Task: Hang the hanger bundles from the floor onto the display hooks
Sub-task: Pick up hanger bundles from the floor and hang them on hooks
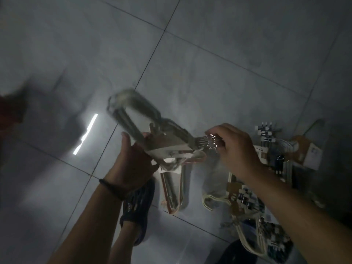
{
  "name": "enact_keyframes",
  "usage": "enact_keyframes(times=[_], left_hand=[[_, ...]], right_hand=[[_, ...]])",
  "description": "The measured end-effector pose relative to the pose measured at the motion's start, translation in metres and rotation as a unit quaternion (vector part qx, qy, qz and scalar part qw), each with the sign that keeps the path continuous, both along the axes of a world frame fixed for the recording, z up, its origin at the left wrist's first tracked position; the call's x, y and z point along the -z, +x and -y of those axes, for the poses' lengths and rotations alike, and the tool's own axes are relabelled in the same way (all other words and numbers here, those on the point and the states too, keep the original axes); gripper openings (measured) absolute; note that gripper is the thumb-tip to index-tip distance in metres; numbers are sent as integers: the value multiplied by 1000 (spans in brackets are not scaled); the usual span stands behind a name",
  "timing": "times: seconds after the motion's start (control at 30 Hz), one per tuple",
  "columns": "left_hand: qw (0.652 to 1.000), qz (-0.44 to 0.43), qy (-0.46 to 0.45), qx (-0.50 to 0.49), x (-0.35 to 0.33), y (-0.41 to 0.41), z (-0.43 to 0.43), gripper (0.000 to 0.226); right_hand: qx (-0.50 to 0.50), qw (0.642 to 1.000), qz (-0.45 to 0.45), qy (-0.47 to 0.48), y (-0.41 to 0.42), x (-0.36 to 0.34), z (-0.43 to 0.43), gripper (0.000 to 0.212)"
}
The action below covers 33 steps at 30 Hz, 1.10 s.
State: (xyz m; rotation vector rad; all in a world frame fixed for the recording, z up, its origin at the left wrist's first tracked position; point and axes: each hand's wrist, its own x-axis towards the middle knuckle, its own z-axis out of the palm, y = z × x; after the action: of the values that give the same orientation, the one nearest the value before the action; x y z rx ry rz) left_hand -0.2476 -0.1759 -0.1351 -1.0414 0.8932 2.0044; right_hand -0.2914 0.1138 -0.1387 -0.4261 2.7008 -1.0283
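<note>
I hold one pale hanger bundle (pixel 162 134) above the tiled floor, blurred by motion. My left hand (pixel 133 159) grips its body from below, near the paper label. My right hand (pixel 234 147) curls its fingers around the bundle's metal hooks (pixel 209 141) at the right end. More hanger bundles (pixel 245 202) lie on the floor below my right forearm. Another bundle with metal clips (pixel 268 134) lies further right. One more bundle (pixel 173 189) lies on the floor under the held one.
Grey floor tiles (pixel 190 54) fill the view, with a bright light reflection (pixel 85 134) at left. My foot in a dark sandal (pixel 137 208) stands beside the floor bundles. Something dark red (pixel 9 111) shows at the left edge. No display hooks are visible.
</note>
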Motion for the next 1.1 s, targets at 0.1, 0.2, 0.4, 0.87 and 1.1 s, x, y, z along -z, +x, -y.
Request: enact_keyframes(times=[0.1, 0.2, 0.4, 0.87, 1.1], left_hand=[[989, 17, 117, -87, -6, 7, 14, 47], [998, -13, 7, 66, -13, 5, 2, 42], [977, -43, -166, 123, 23, 53, -25, 63], [949, 124, -251, 143, 139, 79, -42, 53], [946, 86, -275, 150, 145, 58, -37, 51]], right_hand=[[49, 999, -13, -12, 11, 0, 17, 36], [62, 998, -2, 16, 28, 13, 23, 40], [65, 993, 83, 42, 43, 70, 20, 40], [140, 971, 172, 85, 85, 154, 36, 10], [292, 827, 480, -26, 115, 180, 56, 78]])
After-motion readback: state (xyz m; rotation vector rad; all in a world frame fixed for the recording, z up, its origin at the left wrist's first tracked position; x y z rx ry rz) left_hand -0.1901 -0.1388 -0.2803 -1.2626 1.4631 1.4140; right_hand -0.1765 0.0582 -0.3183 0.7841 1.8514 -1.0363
